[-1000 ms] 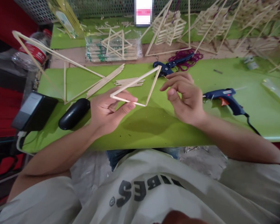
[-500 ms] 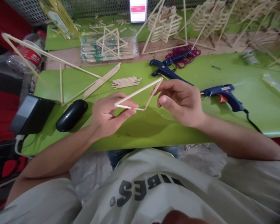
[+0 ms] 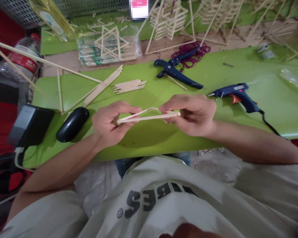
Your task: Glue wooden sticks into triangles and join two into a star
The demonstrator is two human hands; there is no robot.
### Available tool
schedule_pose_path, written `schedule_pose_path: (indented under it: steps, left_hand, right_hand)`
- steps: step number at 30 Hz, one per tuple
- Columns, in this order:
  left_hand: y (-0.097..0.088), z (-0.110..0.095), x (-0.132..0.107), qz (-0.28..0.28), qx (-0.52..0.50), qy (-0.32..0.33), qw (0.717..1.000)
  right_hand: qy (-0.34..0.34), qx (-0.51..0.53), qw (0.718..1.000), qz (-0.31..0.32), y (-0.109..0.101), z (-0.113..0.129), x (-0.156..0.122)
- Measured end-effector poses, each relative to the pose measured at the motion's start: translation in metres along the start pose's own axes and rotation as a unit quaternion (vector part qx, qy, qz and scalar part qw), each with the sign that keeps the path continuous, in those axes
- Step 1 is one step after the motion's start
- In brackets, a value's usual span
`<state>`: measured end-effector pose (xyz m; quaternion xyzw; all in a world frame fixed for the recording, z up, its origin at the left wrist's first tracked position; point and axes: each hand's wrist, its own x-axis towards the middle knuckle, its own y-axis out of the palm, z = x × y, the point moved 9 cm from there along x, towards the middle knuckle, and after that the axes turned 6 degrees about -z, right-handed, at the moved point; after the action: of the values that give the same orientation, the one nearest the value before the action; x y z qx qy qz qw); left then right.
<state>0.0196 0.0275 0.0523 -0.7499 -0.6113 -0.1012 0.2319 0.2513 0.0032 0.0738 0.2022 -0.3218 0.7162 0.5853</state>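
Note:
A triangle of thin wooden sticks point(image 3: 151, 117) is held up over the green table, tipped so that it shows nearly edge-on. Fingers and thumb of my left hand point(image 3: 114, 122) pinch its left corner. My right hand point(image 3: 193, 114) grips the right corner the same way, partly hiding that joint. Beyond the hands lie a short bundle of cut sticks point(image 3: 129, 86) and a longer bundle point(image 3: 104, 85). To the right of my right hand rests a blue glue gun point(image 3: 240, 96) with an orange trigger.
Blue cutters point(image 3: 176, 71) lie beside purple cord point(image 3: 203, 51). A black mouse-shaped case point(image 3: 73, 124) and a dark box with a cable point(image 3: 31, 125) sit at left. Behind are a stick star point(image 3: 111, 43) on packaged sticks, a bottle point(image 3: 54, 21) and stick frames point(image 3: 170, 21).
My right hand has closed on the triangle's right corner, after being apart from it with fingers loose. The triangle has tilted from an open view to nearly flat.

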Motion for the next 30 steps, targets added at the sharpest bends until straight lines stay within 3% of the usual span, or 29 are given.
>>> schedule_pose_path:
  steps: [3,6,8,12,18,23,27,30]
  left_hand:
    - [0.003,0.019,0.002,-0.033,-0.114,-0.101,0.988]
    - [0.012,0.036,0.005,-0.044,-0.251,-0.188,0.948]
    - [0.021,0.047,0.004,-0.034,-0.322,-0.256,0.911]
    - [0.037,0.055,-0.006,0.015,-0.387,-0.364,0.847]
    - [0.045,0.043,-0.006,0.037,-0.443,-0.368,0.817]
    - [0.047,0.037,-0.007,0.053,-0.446,-0.363,0.817]
    - [0.052,0.036,-0.009,0.072,-0.481,-0.359,0.796]
    - [0.053,0.039,-0.011,0.065,-0.470,-0.365,0.801]
  right_hand:
    - [-0.158,-0.056,0.986,0.000,0.003,0.021,-0.003]
    - [-0.260,-0.136,0.956,-0.003,0.010,0.030,-0.008]
    - [-0.299,-0.180,0.937,-0.005,0.014,0.030,-0.012]
    - [-0.305,-0.256,0.917,-0.013,0.018,0.023,-0.018]
    - [-0.299,-0.323,0.898,-0.009,0.024,0.018,-0.020]
    - [-0.330,-0.365,0.870,0.015,0.035,0.026,-0.020]
    - [-0.345,-0.410,0.844,0.023,0.042,0.029,-0.019]
    - [-0.352,-0.405,0.844,0.014,0.043,0.030,-0.020]
